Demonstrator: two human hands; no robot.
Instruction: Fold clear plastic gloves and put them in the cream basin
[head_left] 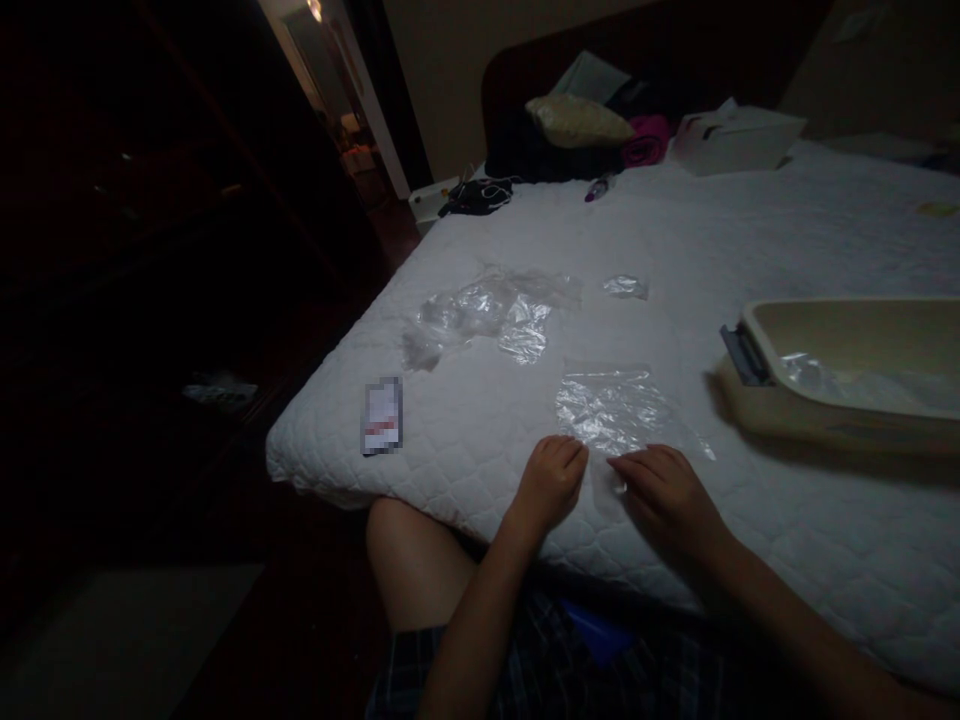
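Note:
A clear plastic bag (615,405) lies spread on the white quilted bed cover in front of me. My left hand (553,482) is at its near left corner, fingers curled and closed on the edge. My right hand (671,495) is closed in a pinch on the bag's near edge, a short gap from the left. A bit of clear film shows between the two hands, partly hidden by the fingers. Beyond it lie a crumpled heap of clear plastic bags (480,310) and a small folded clear bag (625,287).
A cream plastic tub (832,420) with clear bags inside stands at right. A phone (382,415) lies near the bed's left edge. At the far end are a white box (739,140), a pillow (577,122), a pink roll (646,140) and dark cloth (476,197).

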